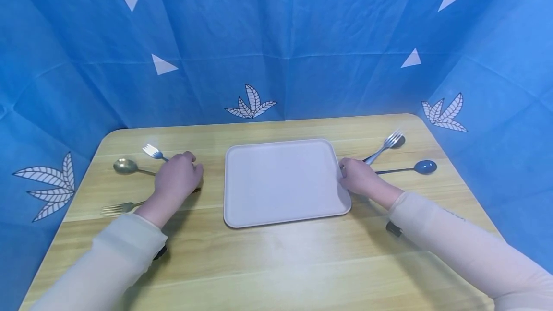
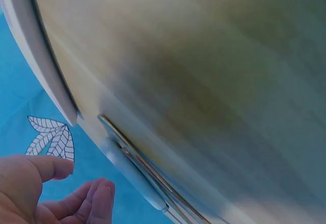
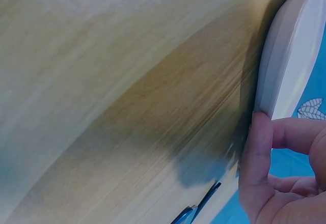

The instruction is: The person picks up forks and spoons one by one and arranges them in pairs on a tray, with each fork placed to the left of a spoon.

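Observation:
A pale rectangular tray (image 1: 282, 184) lies on the table between my hands. My right hand (image 1: 357, 176) is at its right edge. In the right wrist view, thumb and finger (image 3: 261, 132) pinch the tray's rim (image 3: 277, 66). My left hand (image 1: 178, 174) hovers over the handles of the left cutlery. Its thumb (image 2: 56, 167) and fingers stand apart with nothing between them. Around it lie a silver fork (image 1: 153, 151), a brass-coloured spoon (image 1: 125, 166) and a brass-coloured fork (image 1: 118, 209). A pale blue handle (image 2: 132, 173) shows beside thin metal handles in the left wrist view.
Right of the tray, a silver fork (image 1: 390, 140) crosses over a spoon (image 1: 399, 143). A dark spoon (image 1: 425, 167) lies nearer, its handle running toward my right hand. Blue patterned cloth (image 1: 285, 42) hangs behind and beside the wooden table (image 1: 285, 263).

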A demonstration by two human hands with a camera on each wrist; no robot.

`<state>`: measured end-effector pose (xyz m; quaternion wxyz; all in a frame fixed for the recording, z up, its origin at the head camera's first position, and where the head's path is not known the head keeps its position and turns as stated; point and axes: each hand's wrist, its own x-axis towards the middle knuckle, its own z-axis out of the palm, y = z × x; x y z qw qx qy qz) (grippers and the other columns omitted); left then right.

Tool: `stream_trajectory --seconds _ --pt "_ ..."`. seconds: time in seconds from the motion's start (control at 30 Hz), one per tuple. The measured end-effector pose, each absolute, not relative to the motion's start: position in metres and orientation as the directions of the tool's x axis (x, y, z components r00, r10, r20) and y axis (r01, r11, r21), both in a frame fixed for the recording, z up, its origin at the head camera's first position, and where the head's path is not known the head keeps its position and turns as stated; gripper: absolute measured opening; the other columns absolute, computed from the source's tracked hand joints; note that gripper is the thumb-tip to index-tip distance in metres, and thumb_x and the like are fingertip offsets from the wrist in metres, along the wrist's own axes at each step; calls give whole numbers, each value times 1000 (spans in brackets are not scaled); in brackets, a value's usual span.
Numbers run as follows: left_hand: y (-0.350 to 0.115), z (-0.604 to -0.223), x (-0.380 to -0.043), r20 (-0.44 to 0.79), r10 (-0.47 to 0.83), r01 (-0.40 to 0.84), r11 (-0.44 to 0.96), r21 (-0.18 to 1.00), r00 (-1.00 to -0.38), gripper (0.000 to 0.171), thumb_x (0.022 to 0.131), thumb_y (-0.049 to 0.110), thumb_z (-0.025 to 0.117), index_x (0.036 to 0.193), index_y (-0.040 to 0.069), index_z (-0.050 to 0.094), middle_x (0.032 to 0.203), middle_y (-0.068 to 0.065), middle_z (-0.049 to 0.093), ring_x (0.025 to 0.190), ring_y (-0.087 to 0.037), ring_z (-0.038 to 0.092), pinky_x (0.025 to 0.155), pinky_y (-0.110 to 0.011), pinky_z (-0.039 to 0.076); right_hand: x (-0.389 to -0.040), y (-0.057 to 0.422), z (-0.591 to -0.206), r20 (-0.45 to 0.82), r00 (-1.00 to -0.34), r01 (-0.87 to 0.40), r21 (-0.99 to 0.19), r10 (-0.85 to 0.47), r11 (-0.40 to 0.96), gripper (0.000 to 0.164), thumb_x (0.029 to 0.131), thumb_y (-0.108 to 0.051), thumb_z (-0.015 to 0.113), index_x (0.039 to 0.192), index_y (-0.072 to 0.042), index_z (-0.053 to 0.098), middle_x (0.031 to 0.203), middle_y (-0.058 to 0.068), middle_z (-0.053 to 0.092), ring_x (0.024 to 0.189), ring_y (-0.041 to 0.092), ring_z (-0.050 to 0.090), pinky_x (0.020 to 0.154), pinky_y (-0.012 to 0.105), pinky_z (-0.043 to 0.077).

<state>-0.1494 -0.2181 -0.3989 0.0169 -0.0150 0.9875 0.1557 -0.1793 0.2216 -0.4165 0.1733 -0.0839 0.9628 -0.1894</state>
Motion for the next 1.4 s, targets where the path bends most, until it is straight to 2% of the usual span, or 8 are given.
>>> stream_trajectory --seconds 0.27,0.4,0.53,0.8,1.07,1.4 --pt "-226 -396 -154 -93 -75 -98 953 286 -993 47 101 27 46 130 -9 55 119 -31 59 75 -39 63 48 -43 47 -179 223 -418 -306 -924 -93 -406 -231 909 43 87 -6 64 125 12 55 77 7 63 65 20 57 59 31 48" --pt "-231 -397 -156 -107 -107 -131 957 260 -989 48 102 29 44 129 -10 53 115 -32 58 75 -41 62 46 -43 45 -179 224 -418 -301 -924 -98 -411 -237 906 43 87 -6 63 125 13 55 75 7 62 63 19 56 57 31 48" --pt "-237 -397 -157 -90 -122 -141 959 246 -988 46 102 29 43 119 -11 55 104 -32 57 68 -39 60 43 -42 43 -180 224 -418 -305 -924 -91 -411 -231 907 44 86 -5 62 125 13 54 74 7 62 62 20 56 56 31 47" --pt "-245 -395 -161 -108 -163 -184 956 229 -981 40 102 33 43 95 -4 55 87 -25 59 64 -36 57 43 -42 41 -179 223 -418 -308 -923 -91 -403 -229 911 42 87 -6 63 125 12 55 74 6 61 62 19 55 56 30 47" --pt "-248 -392 -165 -193 -214 -255 943 216 -957 44 102 35 42 98 -7 55 91 -27 60 69 -37 59 45 -42 44 -180 223 -417 -305 -923 -100 -400 -236 911 44 86 -5 63 125 13 55 76 7 63 64 20 57 57 31 48" --pt "-253 -395 -170 -255 -246 -297 937 187 -935 44 102 34 40 85 -1 59 90 -26 62 71 -35 60 47 -41 46 -179 223 -418 -316 -922 -83 -403 -223 912 45 86 -4 64 127 13 54 80 8 64 67 21 58 58 31 49"
